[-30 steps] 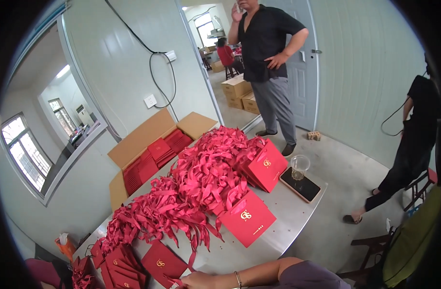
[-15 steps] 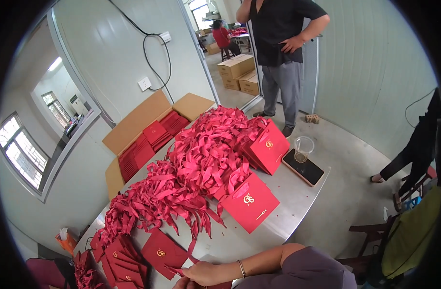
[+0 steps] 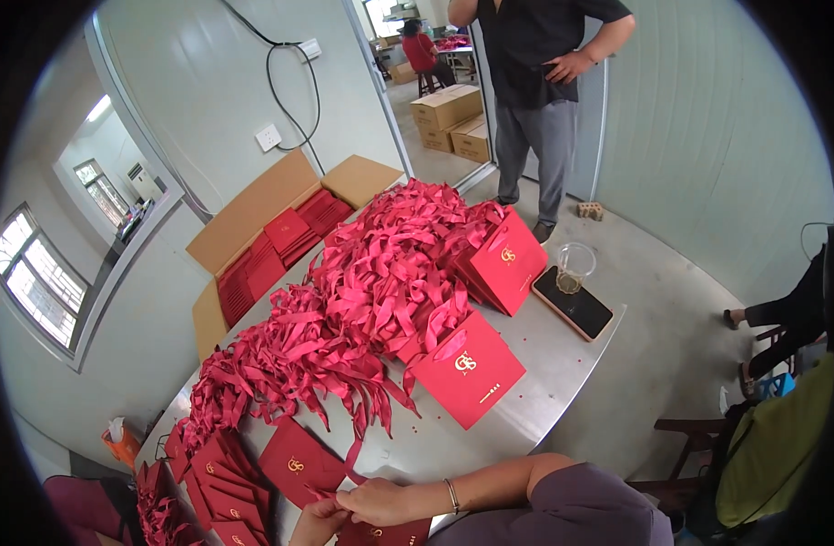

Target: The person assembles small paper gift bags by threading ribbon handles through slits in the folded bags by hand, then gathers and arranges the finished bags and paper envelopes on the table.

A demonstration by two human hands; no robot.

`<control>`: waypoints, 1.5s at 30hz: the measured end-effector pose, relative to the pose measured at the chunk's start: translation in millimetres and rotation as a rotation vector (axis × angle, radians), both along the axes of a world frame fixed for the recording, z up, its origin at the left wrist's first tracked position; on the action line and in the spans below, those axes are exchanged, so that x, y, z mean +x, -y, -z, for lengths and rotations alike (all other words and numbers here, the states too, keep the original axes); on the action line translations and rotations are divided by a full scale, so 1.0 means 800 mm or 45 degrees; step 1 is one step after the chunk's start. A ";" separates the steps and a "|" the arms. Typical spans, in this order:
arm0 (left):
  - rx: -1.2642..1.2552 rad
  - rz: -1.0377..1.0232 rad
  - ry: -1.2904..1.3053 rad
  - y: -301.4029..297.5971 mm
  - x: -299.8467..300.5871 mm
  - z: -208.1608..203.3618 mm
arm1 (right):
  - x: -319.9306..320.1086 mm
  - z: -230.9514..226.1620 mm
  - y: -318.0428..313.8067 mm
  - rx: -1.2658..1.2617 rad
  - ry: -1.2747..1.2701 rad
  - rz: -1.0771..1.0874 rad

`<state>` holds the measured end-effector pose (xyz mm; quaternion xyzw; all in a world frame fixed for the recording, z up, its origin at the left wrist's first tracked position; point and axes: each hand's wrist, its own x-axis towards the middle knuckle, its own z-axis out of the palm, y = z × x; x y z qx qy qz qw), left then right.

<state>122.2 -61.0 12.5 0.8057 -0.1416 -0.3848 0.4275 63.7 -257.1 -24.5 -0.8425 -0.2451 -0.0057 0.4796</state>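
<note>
Has both hands together at the lower centre of the frame, low over the metal table (image 3: 554,387). Holds the right hand (image 3: 378,501) with fingers closed on a narrow red ribbon (image 3: 351,462), just above a red paper bag (image 3: 387,534) cut off by the bottom edge. Wears a thin bracelet (image 3: 452,496) on the right wrist. Has the left hand (image 3: 319,524) touching the right from the left side, fingers bent; cannot tell of any clamp there, with the tips partly hidden.

Shows a flat red bag (image 3: 294,462) just left of and above the hands and, farther left, an overlapping stack of red bags (image 3: 221,491). Bears across the middle a large heap of red ribbons (image 3: 344,300), sloping from upper centre to lower left. At right of the heap, shows a tilted red bag (image 3: 517,273) and a nearer red bag (image 3: 472,378), both gold-printed. Farther right, includes a phone (image 3: 590,320) with a clear cup (image 3: 576,264) at the upper end.

Includes, left of centre, an open cardboard box (image 3: 253,205) full of red pieces. At the top, shows a person in a black shirt (image 3: 535,55), standing beside cartons (image 3: 446,109).
</note>
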 end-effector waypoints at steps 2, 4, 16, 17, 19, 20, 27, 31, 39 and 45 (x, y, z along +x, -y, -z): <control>-0.012 0.083 0.084 0.003 -0.001 0.003 | -0.002 0.004 0.001 0.061 0.025 0.033; 0.041 0.199 0.484 0.003 -0.006 0.011 | -0.002 0.002 0.003 0.029 0.036 0.028; 0.278 -0.561 1.264 -0.059 -0.012 0.041 | -0.003 -0.015 0.004 -0.259 -0.097 -0.047; 0.415 -0.497 1.482 -0.065 -0.012 0.045 | -0.004 -0.014 0.003 -0.282 -0.049 -0.035; 0.394 -0.525 1.366 -0.087 -0.014 0.057 | -0.006 -0.013 0.000 -0.315 -0.009 -0.030; 0.246 -0.635 1.179 -0.086 -0.020 0.053 | -0.005 -0.015 0.001 -0.312 -0.004 -0.019; 0.292 -0.490 0.847 -0.032 -0.104 -0.012 | 0.008 -0.010 0.003 -0.352 0.004 -0.007; 0.012 -0.395 0.991 -0.027 -0.119 0.002 | 0.016 -0.006 0.002 -0.407 -0.042 -0.050; -0.111 -0.545 0.852 -0.041 -0.148 -0.002 | -0.018 -0.024 -0.004 -0.388 -0.014 -0.001; 0.114 -0.813 0.582 -0.078 -0.148 0.056 | -0.020 -0.055 0.011 -0.476 -0.331 -0.043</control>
